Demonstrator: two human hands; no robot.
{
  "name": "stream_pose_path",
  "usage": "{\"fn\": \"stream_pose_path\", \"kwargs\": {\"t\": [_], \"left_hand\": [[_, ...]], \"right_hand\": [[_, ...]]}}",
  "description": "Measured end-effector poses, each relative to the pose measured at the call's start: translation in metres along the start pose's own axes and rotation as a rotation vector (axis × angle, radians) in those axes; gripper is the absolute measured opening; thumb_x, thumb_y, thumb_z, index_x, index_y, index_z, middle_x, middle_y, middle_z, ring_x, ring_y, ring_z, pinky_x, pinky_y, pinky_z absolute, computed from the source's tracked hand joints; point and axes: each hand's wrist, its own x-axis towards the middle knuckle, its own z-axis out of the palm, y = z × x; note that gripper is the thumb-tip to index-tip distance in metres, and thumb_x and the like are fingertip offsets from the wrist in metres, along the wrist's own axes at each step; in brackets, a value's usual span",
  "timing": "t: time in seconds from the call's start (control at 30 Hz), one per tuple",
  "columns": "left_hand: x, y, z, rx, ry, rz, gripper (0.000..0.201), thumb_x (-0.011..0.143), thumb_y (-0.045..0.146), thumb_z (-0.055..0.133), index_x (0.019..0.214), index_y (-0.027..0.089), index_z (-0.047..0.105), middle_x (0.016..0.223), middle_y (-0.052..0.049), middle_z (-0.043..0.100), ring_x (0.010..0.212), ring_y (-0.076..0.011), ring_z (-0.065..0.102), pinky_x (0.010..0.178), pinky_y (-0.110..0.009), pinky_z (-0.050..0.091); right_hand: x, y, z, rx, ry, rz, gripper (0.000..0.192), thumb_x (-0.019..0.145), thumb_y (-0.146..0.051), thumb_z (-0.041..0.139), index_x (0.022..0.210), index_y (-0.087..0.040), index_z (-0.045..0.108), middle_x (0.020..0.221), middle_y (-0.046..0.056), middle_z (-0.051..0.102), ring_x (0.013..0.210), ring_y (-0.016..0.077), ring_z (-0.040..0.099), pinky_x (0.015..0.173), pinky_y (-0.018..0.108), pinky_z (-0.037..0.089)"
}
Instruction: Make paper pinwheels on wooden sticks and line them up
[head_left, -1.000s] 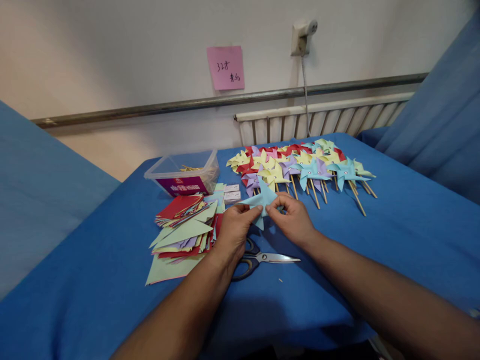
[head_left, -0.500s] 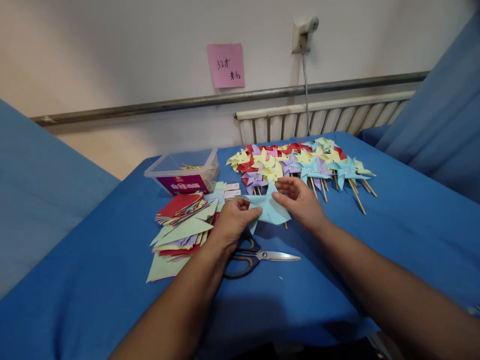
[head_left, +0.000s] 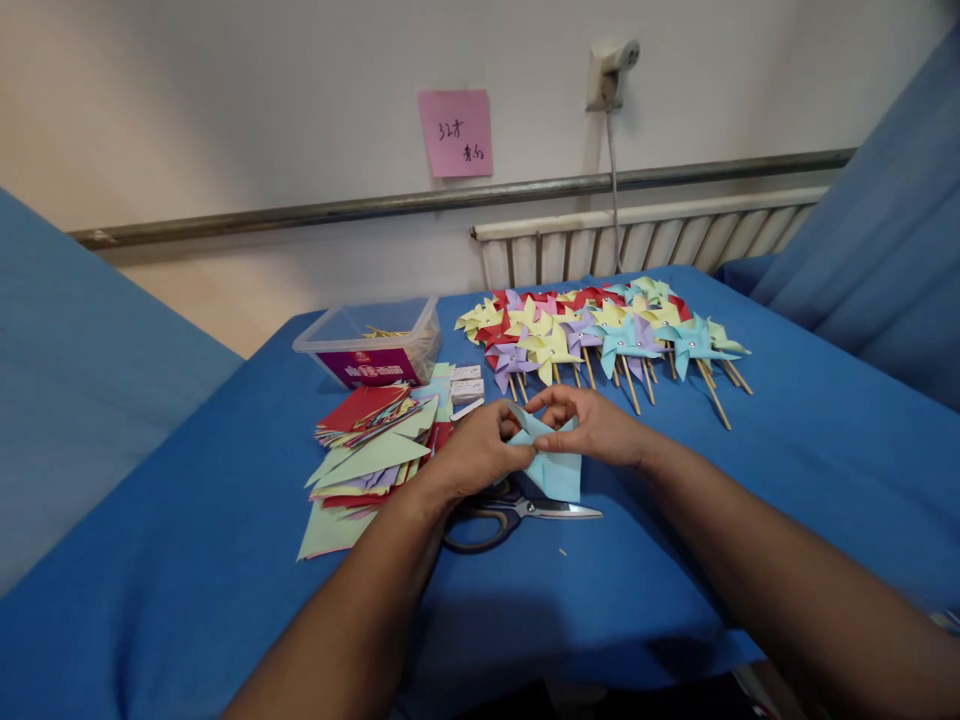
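"What have you got there?"

"A light-blue paper (head_left: 559, 476). It's up off the table (head_left: 637, 600), right in front of me, its corners partly folded in towards the middle."

"And your hands?"

"Both on it. My left hand (head_left: 482, 448) grips its left side, thumb pressing near the centre. My right hand (head_left: 594, 428) pinches it from the other side, thumb close to the left one, fingers bent behind a curled flap."

"What's underneath?"

"Scissors (head_left: 486, 529), lying on the blue cloth just below the paper, dark handles to the left, blade pointing right. The paper and my left hand hide part of them. A tiny pale scrap (head_left: 562, 552) lies nearer me."

"To your left?"

"A loose pile of coloured sheets (head_left: 367, 460), red on top, pale green and more red lower down. Behind it stands a clear tub (head_left: 375, 367) with a purple label and thin sticks (head_left: 386, 333) inside. Small white boxes (head_left: 467, 390) sit between the tub and my hands."

"And beyond?"

"Pinwheels (head_left: 551, 347), crowded together at the back right: yellow, red, purple, blue, their sticks towards me. Past them, a radiator (head_left: 675, 228), and a pink note (head_left: 456, 133) on the wall."
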Motion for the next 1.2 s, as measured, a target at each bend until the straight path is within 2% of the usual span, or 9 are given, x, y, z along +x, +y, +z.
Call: {"fn": "stream_pose_path", "kwargs": {"t": [0.13,0.23,0.33,0.43,0.5,0.63,0.83,1.1,1.2], "left_hand": [[0.001,-0.001,-0.001,-0.023,0.037,0.019,0.022,0.057,0.015,0.072,0.078,0.017,0.064,0.059,0.002,0.058,0.049,-0.0099,0.045,0.046,-0.022,0.027],[0.005,-0.002,0.001,-0.049,0.155,0.022,0.032,0.058,0.017,0.074,0.088,0.017,0.064,0.070,-0.001,0.066,0.055,-0.0122,0.054,0.051,-0.022,0.036],[0.009,-0.003,0.006,-0.250,0.283,-0.030,0.042,0.059,0.024,0.078,0.097,0.016,0.063,0.081,-0.004,0.068,0.064,-0.0142,0.060,0.060,-0.025,0.044],[0.010,-0.005,0.012,-0.540,0.223,-0.133,0.035,0.061,0.029,0.079,0.090,0.015,0.064,0.079,-0.003,0.067,0.065,-0.0131,0.060,0.064,-0.026,0.046],[0.010,-0.006,0.016,-0.645,0.184,-0.186,0.032,0.060,0.029,0.080,0.083,0.015,0.064,0.076,-0.002,0.066,0.065,-0.0124,0.060,0.064,-0.025,0.045],[0.010,-0.008,0.021,-0.693,0.194,-0.173,0.030,0.057,0.026,0.083,0.077,0.014,0.065,0.069,-0.001,0.065,0.061,-0.0118,0.058,0.061,-0.024,0.044],[0.010,-0.007,0.024,-0.684,0.260,-0.154,0.025,0.054,0.025,0.083,0.064,0.014,0.064,0.054,0.001,0.059,0.051,-0.0102,0.052,0.055,-0.023,0.042],[0.010,-0.010,0.024,-0.666,0.247,-0.150,0.021,0.056,0.023,0.082,0.063,0.012,0.066,0.054,-0.001,0.062,0.048,-0.0105,0.053,0.054,-0.024,0.043],[0.011,-0.009,0.022,-0.691,0.277,-0.153,0.018,0.056,0.020,0.081,0.062,0.011,0.066,0.055,-0.002,0.063,0.049,-0.0111,0.055,0.055,-0.024,0.044]], "right_hand": [[0.002,0.004,0.003,0.000,0.040,0.000,0.035,0.061,-0.022,0.077,0.094,-0.021,0.065,0.063,-0.006,0.062,0.055,0.0115,0.057,0.054,0.025,0.046],[0.006,0.006,0.009,0.071,0.209,0.014,0.035,0.058,-0.023,0.079,0.089,-0.020,0.063,0.065,-0.005,0.062,0.054,0.0111,0.057,0.053,0.025,0.046],[0.010,0.008,0.017,0.268,0.388,0.005,0.039,0.059,-0.030,0.081,0.089,-0.019,0.059,0.069,-0.003,0.066,0.056,0.0135,0.061,0.057,0.029,0.050],[0.012,0.011,0.022,0.397,0.504,-0.017,0.043,0.059,-0.035,0.081,0.091,-0.019,0.057,0.073,0.000,0.069,0.057,0.0151,0.063,0.058,0.030,0.051],[0.013,0.015,0.024,0.408,0.549,-0.033,0.045,0.059,-0.035,0.082,0.092,-0.019,0.057,0.076,0.001,0.069,0.058,0.0153,0.064,0.059,0.030,0.051],[0.013,0.019,0.028,0.372,0.590,-0.060,0.044,0.060,-0.034,0.081,0.094,-0.019,0.056,0.077,0.000,0.069,0.058,0.0152,0.064,0.059,0.031,0.051],[0.012,0.018,0.033,0.365,0.562,-0.072,0.041,0.062,-0.033,0.079,0.092,-0.020,0.055,0.072,-0.001,0.069,0.057,0.0151,0.063,0.057,0.030,0.051],[0.011,0.016,0.035,0.332,0.536,-0.050,0.039,0.063,-0.034,0.078,0.091,-0.020,0.055,0.071,-0.001,0.068,0.057,0.0147,0.062,0.059,0.030,0.051],[0.010,0.017,0.033,0.253,0.532,-0.097,0.039,0.067,-0.033,0.075,0.099,-0.021,0.055,0.081,0.002,0.069,0.068,0.0176,0.065,0.065,0.033,0.052]]}}
